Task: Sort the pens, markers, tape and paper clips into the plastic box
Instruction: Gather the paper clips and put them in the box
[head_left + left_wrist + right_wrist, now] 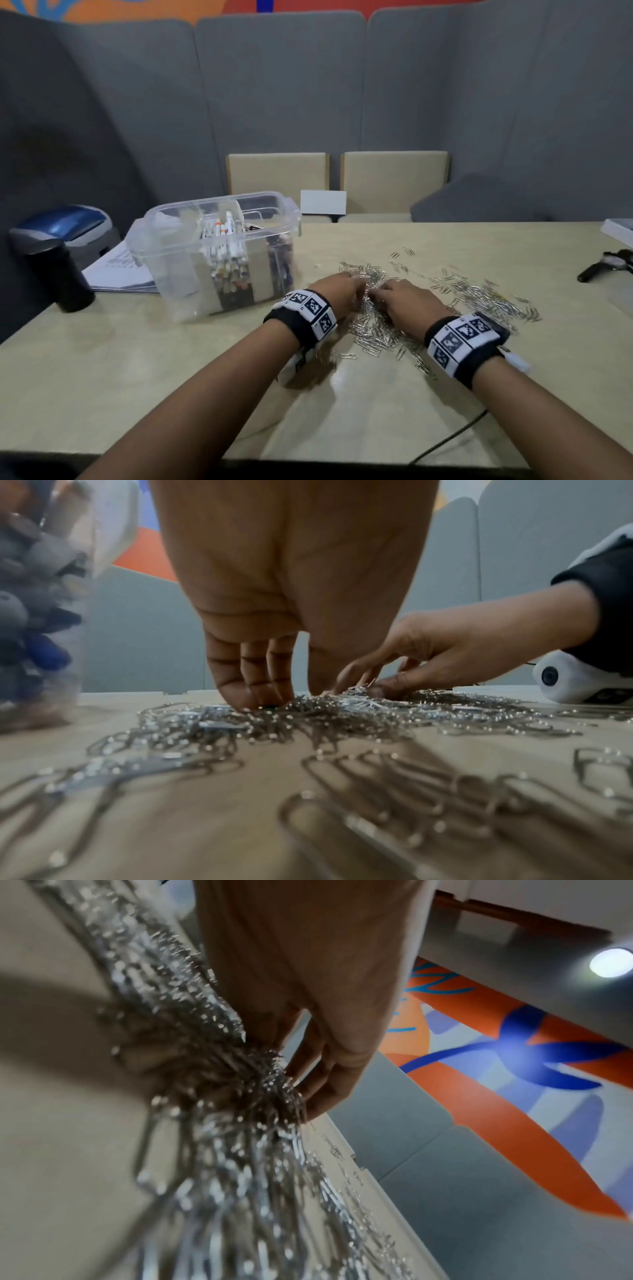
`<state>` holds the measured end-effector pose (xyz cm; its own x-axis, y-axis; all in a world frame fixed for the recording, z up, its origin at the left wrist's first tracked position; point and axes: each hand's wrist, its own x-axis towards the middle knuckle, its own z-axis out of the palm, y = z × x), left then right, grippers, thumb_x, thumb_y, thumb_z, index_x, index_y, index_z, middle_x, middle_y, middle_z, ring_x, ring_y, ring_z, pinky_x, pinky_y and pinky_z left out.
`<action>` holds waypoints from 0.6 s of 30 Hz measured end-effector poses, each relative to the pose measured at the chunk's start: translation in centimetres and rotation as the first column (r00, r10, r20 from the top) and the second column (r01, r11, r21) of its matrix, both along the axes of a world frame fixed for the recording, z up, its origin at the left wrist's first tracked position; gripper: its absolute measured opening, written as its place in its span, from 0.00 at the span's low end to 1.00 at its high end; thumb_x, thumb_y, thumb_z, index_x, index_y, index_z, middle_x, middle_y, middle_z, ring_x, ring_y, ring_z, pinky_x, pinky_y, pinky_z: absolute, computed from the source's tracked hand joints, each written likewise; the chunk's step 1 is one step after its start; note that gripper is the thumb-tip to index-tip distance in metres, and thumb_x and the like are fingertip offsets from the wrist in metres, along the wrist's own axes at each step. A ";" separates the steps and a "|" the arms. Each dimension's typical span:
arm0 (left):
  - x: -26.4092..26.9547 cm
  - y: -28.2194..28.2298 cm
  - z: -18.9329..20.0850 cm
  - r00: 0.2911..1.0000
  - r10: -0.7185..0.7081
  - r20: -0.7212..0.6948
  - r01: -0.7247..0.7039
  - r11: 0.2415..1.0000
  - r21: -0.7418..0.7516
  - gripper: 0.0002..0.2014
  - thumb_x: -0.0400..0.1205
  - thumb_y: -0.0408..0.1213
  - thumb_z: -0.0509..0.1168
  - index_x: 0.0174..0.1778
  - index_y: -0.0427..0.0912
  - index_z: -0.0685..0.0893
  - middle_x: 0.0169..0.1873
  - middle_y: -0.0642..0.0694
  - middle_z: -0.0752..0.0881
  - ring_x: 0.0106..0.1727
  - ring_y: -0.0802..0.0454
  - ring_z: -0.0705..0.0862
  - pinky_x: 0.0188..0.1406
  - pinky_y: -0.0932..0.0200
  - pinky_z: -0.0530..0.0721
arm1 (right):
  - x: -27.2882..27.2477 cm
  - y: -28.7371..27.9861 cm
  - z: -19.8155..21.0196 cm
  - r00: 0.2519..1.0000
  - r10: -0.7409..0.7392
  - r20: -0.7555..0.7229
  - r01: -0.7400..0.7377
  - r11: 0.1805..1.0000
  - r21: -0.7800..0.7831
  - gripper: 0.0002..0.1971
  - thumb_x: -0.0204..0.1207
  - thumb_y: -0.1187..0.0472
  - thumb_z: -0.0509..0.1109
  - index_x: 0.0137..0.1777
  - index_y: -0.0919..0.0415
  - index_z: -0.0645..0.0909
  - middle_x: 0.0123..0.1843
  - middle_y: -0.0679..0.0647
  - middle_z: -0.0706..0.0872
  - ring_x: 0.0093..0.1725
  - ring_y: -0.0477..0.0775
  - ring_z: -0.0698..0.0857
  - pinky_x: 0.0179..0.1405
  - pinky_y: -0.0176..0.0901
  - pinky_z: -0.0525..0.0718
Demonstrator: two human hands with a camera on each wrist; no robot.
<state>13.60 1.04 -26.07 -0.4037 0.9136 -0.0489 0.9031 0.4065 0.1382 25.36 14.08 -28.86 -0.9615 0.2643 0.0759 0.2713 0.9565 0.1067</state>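
Note:
A wide pile of silver paper clips [383, 325] lies spread over the beige table [171, 359], right of the clear plastic box [171, 240]. The box has cardboard dividers, and markers and pens stand in its middle and right compartments. My left hand [356, 284] points its straight fingers [240, 693] down into the pile's left part [308, 718]. My right hand [380, 291] faces it closely. Its bent fingers and thumb [387, 688] close on a bunch of clips [246, 1085]. No tape shows.
A black cylinder [65, 274], a stack of papers [116, 270] and a blue-grey device [65, 226] sit left of the box. A black tool [606, 265] lies at the far right. A cable [452, 435] runs off the near edge. Two chairs [394, 181] stand behind the table.

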 end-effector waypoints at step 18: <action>1.0 0.0 1.3 0.999 -0.050 0.006 0.049 0.991 0.123 0.10 0.78 0.24 0.65 0.53 0.37 0.81 0.51 0.38 0.84 0.52 0.40 0.83 0.49 0.51 0.81 | -0.6 1.3 4.5 0.992 -0.122 0.033 0.126 0.967 -0.221 0.08 0.76 0.66 0.72 0.50 0.53 0.87 0.53 0.52 0.88 0.49 0.51 0.86 0.52 0.43 0.86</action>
<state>14.65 0.99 -24.74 -0.3578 0.9318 0.0611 0.9202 0.3408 0.1926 24.71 15.41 -24.40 -0.9209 0.3896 -0.0156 0.3891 0.9159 -0.0982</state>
